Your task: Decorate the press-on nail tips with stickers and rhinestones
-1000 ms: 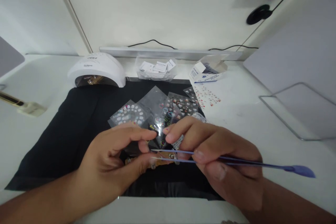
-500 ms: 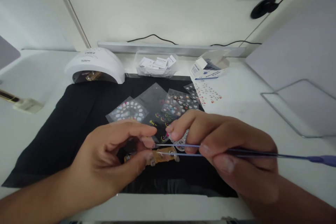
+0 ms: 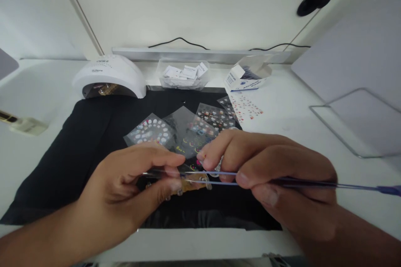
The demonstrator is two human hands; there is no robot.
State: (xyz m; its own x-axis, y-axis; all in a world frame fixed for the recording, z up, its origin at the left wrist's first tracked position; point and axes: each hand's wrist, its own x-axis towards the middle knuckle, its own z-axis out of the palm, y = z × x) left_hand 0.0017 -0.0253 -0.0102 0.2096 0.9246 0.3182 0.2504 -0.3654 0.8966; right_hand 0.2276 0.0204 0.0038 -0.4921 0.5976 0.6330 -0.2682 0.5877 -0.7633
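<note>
As thumb and forefinger of the right hand (image 3: 282, 187) close in a narrow grip on purple tweezers (image 3: 224, 173), the prongs reach across to the left hand (image 3: 125, 187), whose fingertips pinch an amber strip of clear nail tips (image 3: 192, 183) just above a black mat (image 3: 78, 142). Sticker sheets (image 3: 150, 130) lie fanned on the mat just beyond the knuckles. Farther back on the white table (image 3: 297, 121) stand a white nail lamp (image 3: 109, 77), a clear tub of paper slips (image 3: 183, 74) and an open blue-and-white box (image 3: 247, 78).
</note>
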